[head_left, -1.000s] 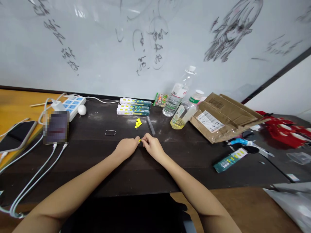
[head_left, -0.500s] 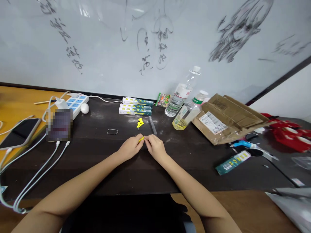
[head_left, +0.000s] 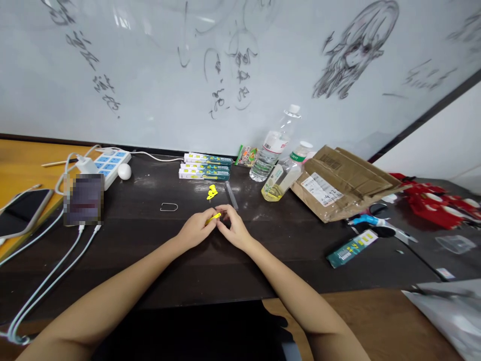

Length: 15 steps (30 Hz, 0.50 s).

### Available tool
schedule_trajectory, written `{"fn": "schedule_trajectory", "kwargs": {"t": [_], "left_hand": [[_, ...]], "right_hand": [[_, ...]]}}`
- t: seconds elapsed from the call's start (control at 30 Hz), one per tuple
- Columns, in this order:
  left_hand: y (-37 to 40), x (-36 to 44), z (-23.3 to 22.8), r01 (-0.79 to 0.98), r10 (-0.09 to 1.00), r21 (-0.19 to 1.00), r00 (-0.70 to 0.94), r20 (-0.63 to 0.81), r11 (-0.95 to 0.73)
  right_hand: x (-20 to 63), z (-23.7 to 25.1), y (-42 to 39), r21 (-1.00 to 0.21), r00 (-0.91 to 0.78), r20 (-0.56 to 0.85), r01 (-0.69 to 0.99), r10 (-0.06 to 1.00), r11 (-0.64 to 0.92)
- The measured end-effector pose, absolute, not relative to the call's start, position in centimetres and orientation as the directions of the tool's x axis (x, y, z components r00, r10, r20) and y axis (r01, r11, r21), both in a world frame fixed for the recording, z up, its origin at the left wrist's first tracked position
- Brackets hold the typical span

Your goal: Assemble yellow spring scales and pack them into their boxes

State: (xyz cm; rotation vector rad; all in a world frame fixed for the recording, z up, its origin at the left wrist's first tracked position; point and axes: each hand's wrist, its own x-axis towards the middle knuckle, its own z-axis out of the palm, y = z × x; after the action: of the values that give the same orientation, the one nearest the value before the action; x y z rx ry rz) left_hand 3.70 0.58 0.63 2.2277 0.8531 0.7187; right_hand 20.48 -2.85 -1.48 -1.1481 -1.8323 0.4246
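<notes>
Over the dark table, my left hand (head_left: 195, 229) pinches a slim yellow plastic piece (head_left: 214, 218) between thumb and fingers. My right hand (head_left: 235, 229) sits close against it, thumb and fingers curved and apart, with nothing visible between them. Just beyond the hands lies a small cluster of yellow plastic parts (head_left: 212, 191). To its right rests a narrow clear plastic strip (head_left: 231, 195). A thin U-shaped metal wire (head_left: 169, 207) lies left of my hands.
Several white-and-green boxes (head_left: 205, 173) lie near the whiteboard (head_left: 150, 75). Right of them stand a water bottle (head_left: 268, 155), a yellow-drink bottle (head_left: 286, 173) and a cardboard package (head_left: 338, 175). Another green box (head_left: 351, 249) lies nearer. A power strip (head_left: 112, 165) and cables occupy the left.
My right fingers have loosened and moved slightly off the yellow piece, which stays in my left hand and shows more. The whole view has shifted a little.
</notes>
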Motion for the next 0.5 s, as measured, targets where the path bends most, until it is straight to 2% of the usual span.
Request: {"fn": "schedule_trajectory", "kwargs": {"t": [0.2, 0.37, 0.5], "left_hand": [[0.7, 3.8, 0.8, 0.336, 0.728, 0.772, 0.647, 0.228, -0.54], [0.7, 3.7, 0.9, 0.331, 0.755, 0.83, 0.638, 0.154, -0.449], [1.3, 3.8, 0.0, 0.244, 0.792, 0.913, 0.598, 0.125, -0.328]], "right_hand": [[20.3, -1.7, -2.7, -0.819, -0.138, 0.37, 0.419, 0.919, 0.393], [21.0, -1.5, -2.6, -0.812, -0.142, 0.375, 0.426, 0.916, 0.399], [21.3, -1.3, -2.5, -0.833, -0.098, 0.329, 0.438, 0.939, 0.338]]}}
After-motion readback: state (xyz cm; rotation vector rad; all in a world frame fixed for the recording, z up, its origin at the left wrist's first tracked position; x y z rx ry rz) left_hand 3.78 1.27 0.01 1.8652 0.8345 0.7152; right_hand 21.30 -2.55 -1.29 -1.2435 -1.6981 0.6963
